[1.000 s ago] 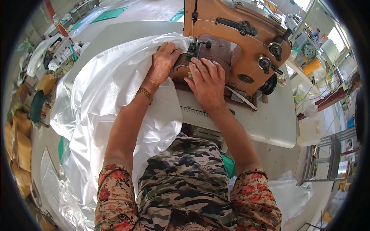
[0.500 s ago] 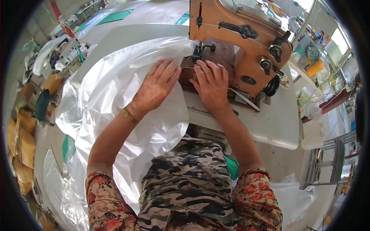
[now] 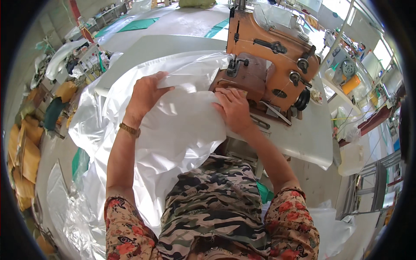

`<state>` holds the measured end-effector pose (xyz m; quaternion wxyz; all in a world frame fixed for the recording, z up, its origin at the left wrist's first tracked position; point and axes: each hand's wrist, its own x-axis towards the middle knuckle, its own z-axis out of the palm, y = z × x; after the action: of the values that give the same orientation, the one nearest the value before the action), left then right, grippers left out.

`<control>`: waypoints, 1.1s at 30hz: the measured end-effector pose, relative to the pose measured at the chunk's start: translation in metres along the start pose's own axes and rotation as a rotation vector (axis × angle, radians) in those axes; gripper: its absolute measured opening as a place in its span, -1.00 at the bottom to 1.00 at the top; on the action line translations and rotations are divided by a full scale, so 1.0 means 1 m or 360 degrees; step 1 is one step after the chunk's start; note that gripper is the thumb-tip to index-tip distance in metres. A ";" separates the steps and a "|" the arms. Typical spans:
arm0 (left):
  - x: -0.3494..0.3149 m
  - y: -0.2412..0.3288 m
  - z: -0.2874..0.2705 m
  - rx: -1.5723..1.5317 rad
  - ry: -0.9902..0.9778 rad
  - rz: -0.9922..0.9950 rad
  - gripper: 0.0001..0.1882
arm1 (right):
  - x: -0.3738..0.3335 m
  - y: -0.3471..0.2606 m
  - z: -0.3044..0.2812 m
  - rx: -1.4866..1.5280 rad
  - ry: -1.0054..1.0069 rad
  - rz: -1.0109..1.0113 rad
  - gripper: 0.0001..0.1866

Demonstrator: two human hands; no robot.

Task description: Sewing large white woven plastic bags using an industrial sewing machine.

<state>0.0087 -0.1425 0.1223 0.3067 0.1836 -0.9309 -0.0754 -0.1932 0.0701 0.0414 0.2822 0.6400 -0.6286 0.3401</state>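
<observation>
A large glossy white plastic sheet [image 3: 186, 117], creased and shiny, spreads over the table's left side and hangs down toward my lap. Its far edge reaches the presser foot [image 3: 232, 68] of an orange-brown sewing machine [image 3: 251, 41]. My left hand [image 3: 147, 96] rests against the sheet, well left of the machine, thumb and fingers parted; the far fingers are partly hidden. At the sheet's right edge, just in front of the machine's brown bed [image 3: 245, 82], my right hand [image 3: 234, 108] has its fingers bent, closed on the sheet. The needle tip cannot be made out.
The pale tabletop [image 3: 299, 138] extends right of the machine, with a black handwheel [image 3: 302, 99] above it. A metal tool [image 3: 261, 122] lies by my right wrist. Brown bundles [image 3: 26, 160] line the far left. A metal frame [image 3: 372, 186] stands at right.
My left hand has moved left and turned, its thumb now apart from the fingers. My right hand has drawn back from the presser foot. The sheet now has a raised fold between them.
</observation>
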 end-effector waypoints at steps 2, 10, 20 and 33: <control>0.013 -0.005 -0.002 -0.0822 -0.0261 -0.0205 -0.67 | -0.001 -0.016 0.010 0.0026 -0.0026 0.0180 -0.57; 0.009 -0.013 0.009 -0.1141 -0.0398 -0.0484 -0.61 | -0.001 -0.086 -0.008 0.1418 -0.0833 0.0598 -0.59; -0.029 -0.035 0.062 -0.1249 -0.0182 -0.0523 -0.56 | 0.153 0.015 -0.095 -0.0232 0.0815 -0.0178 -0.74; -0.040 -0.017 0.067 -0.1176 -0.0120 -0.0600 -0.62 | 0.282 0.101 -0.080 -0.0266 0.0007 0.1152 -0.49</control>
<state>0.0036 -0.1403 0.0429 0.2986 0.2254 -0.8018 -0.4660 -0.3064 -0.0444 0.3063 0.1963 0.3504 -0.8392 0.3667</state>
